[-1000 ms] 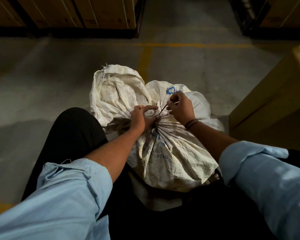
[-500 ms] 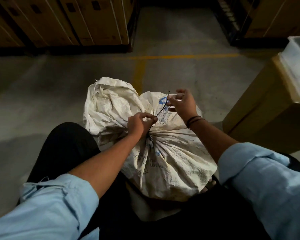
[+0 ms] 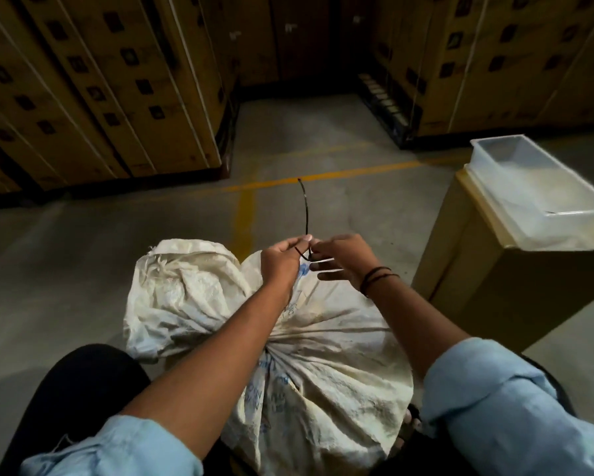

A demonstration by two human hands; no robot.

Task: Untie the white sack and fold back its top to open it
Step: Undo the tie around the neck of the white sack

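A white woven sack (image 3: 326, 379) with blue print stands on the floor between my knees. Its gathered neck sits under my forearms, and its loose top (image 3: 182, 286) flops to the left. A thin black tie (image 3: 306, 211) sticks up above my hands, off the sack's neck. My left hand (image 3: 282, 259) pinches the tie's lower end. My right hand (image 3: 340, 259) pinches the same tie right beside it, fingertips nearly touching the left. Both hands hover above the far side of the sack.
A tall cardboard box (image 3: 501, 283) stands close on the right with a clear plastic tray (image 3: 542, 187) on top. Stacked strapped cartons (image 3: 93, 91) line the left and far right. Yellow lines (image 3: 323, 175) cross the concrete floor.
Both hands have lifted off the sack's neck and come together higher up. The black tie has come away from the neck and now stands upright between the fingers. The camera has tilted up.
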